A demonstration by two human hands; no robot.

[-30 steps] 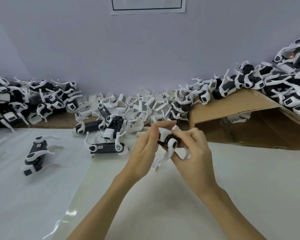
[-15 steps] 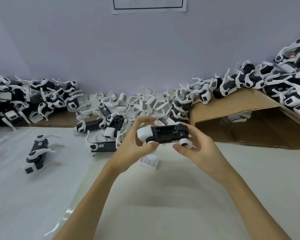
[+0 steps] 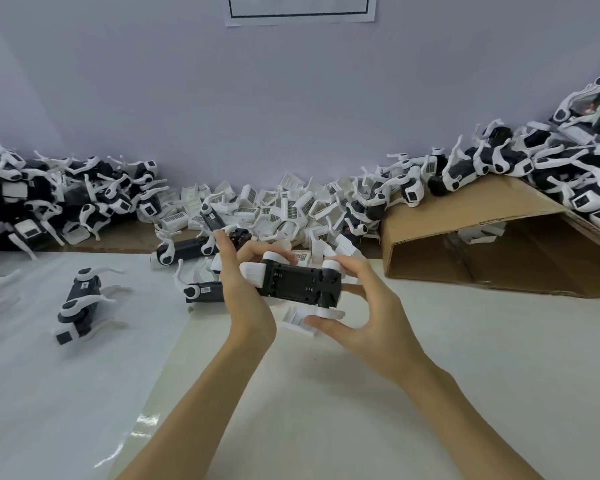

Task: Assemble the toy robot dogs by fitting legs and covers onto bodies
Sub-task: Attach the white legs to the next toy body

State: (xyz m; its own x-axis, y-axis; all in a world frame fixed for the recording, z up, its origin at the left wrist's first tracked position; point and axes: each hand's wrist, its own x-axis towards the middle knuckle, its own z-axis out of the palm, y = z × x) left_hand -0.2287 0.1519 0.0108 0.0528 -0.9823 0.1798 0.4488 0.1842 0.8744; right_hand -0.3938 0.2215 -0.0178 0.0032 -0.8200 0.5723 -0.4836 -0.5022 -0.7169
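I hold a black toy dog body (image 3: 300, 282) level above the table, its open underside facing me, white leg joints at its corners. My left hand (image 3: 245, 292) grips its left end, where a white piece juts out. My right hand (image 3: 364, 306) pinches the right end, thumb under a white joint, fingers over the top. A loose white cover (image 3: 297, 318) lies on the table just beneath the body.
A heap of white covers (image 3: 274, 206) lies along the back wall. Piles of dogs sit at the left (image 3: 49, 195) and the right (image 3: 568, 168), on a tilted cardboard box (image 3: 482, 233). One finished dog (image 3: 80, 303) stands on the white sheet; partly built bodies (image 3: 201, 291) lie behind my left hand.
The body was turned from end-on to lengthwise with its open underside toward me. Both hands shifted to grip its two ends. The white cover now lies on the table.
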